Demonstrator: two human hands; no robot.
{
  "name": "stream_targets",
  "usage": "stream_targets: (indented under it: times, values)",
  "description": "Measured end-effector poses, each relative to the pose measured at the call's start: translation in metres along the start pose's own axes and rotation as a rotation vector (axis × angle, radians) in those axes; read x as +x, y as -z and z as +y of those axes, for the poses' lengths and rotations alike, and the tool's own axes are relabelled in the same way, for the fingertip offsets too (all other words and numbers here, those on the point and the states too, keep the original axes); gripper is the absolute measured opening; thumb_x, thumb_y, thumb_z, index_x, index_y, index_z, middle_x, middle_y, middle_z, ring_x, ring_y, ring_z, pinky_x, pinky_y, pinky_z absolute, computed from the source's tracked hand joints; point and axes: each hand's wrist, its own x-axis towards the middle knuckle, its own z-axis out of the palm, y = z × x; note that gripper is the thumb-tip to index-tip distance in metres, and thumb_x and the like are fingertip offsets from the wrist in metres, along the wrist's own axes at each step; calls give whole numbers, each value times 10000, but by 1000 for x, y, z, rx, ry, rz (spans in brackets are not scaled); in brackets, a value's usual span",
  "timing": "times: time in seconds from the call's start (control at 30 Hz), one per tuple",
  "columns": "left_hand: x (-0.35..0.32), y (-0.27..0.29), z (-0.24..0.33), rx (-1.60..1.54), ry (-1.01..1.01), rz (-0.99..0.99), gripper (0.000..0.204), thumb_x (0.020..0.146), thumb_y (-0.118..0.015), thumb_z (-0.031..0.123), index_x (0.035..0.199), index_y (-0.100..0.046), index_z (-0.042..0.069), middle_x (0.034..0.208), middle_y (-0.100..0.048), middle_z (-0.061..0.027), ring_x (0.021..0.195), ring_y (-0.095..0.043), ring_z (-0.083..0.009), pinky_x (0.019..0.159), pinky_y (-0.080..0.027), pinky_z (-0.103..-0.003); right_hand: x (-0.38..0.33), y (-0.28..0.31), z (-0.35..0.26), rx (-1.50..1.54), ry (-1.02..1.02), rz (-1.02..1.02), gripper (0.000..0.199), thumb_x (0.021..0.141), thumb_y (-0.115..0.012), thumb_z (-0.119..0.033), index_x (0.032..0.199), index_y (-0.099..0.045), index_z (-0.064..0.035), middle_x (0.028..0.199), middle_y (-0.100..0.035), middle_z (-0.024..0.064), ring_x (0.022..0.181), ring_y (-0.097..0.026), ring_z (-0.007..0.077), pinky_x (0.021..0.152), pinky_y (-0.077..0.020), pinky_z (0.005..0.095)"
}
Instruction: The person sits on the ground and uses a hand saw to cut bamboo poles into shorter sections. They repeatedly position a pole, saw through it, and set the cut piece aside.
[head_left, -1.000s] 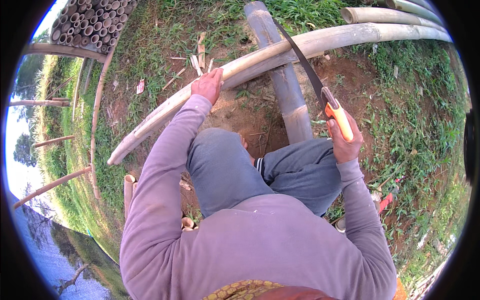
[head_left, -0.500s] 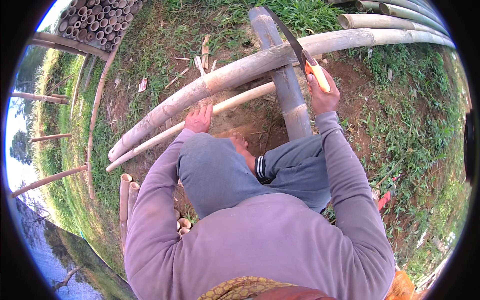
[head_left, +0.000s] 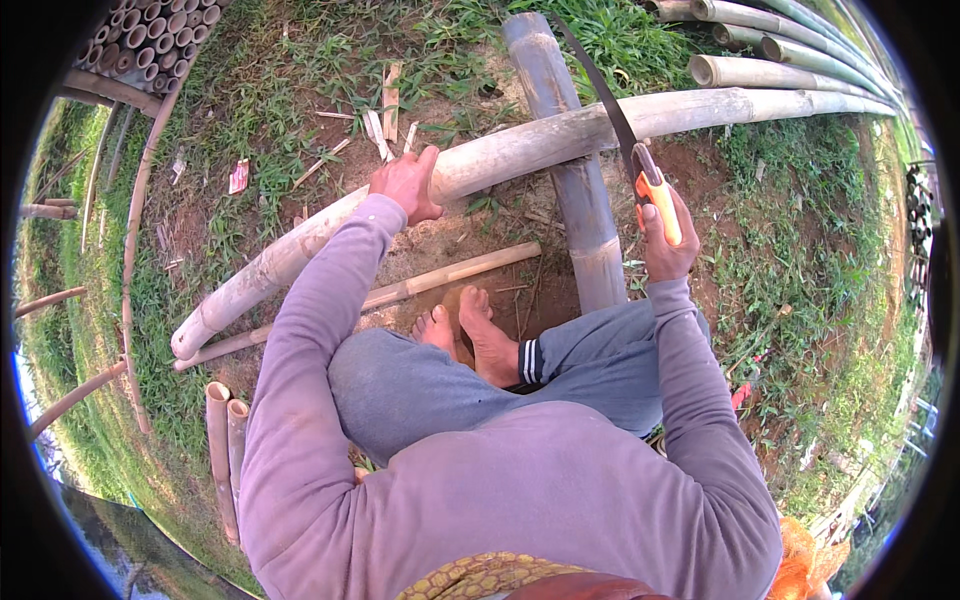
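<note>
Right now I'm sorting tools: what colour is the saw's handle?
Orange and black saw handle, in the right hand; head view.

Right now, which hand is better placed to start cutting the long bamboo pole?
The right hand: it holds the saw with its blade across the bamboo pole. The left hand only steadies the pole.

Left arm extended forward, sleeve to the wrist; left hand [head_left: 407, 184] palm down, fingers curled over in a grip. Right arm bent at the elbow, forearm raised; right hand [head_left: 664, 232] closed in a fist grip, thumb uppermost. Both bare feet [head_left: 472, 335] together between the knees.
</note>
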Motion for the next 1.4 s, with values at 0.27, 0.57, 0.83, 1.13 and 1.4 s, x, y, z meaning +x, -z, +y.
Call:
stream_targets:
  times: [0.27, 0.57, 0.83, 1.13, 1.4]
  values:
    - [1, -2, -18, -48, -81, 27, 878, 730, -920, 446, 1442, -474, 190, 1290, -711, -156, 1179, -729, -423, 990, -608, -534, -5, -20, -24, -93, 43, 16, 466, 1046, -773, -143, 1462, -653, 32, 1308, -761, 111, 1154, -706, 136, 1001, -571, 291]
    - [-41, -22, -62, -14, -25, 59, 1008, 684, -932, 435, 1554, -461, 242, 1399, -697, -149, 1237, -708, -412, 1040, -581, -547, -45, -40, -36, 33, -47, -28, 449, 1041, -782, -142, 1434, -667, 42, 1289, -768, 104, 1137, -710, 127, 992, -575, 288]
    - [-55, -39, -112, -9, 56, 64, 970, 653, -937, 356, 1494, -489, 177, 1442, -657, -145, 1336, -640, -415, 1100, -528, -556, -67, -81, -31, -85, 53, -10, 452, 1018, -810, -143, 1416, -670, 20, 1249, -776, 126, 1054, -742, 146, 907, -604, 296]
    - [-49, -40, -53, 43, 179, 115, 1005, 692, -959, 452, 1542, -484, 202, 1451, -654, -125, 1369, -624, -355, 1153, -471, -514, -48, -82, -80, 151, -173, -52, 423, 1081, -731, -159, 1460, -628, -1, 980, -717, 26, 686, -611, 54, 577, -510, 216]
    - [-51, -46, -64, 64, 171, 145, 845, 720, -950, 459, 1411, -545, 190, 1372, -696, -134, 1291, -678, -360, 1086, -511, -518, -198, 19, -98, -29, -120, -75, 587, 1092, -716, -265, 1540, -527, 64, 1262, -742, 158, 722, -644, 69, 658, -564, 219]
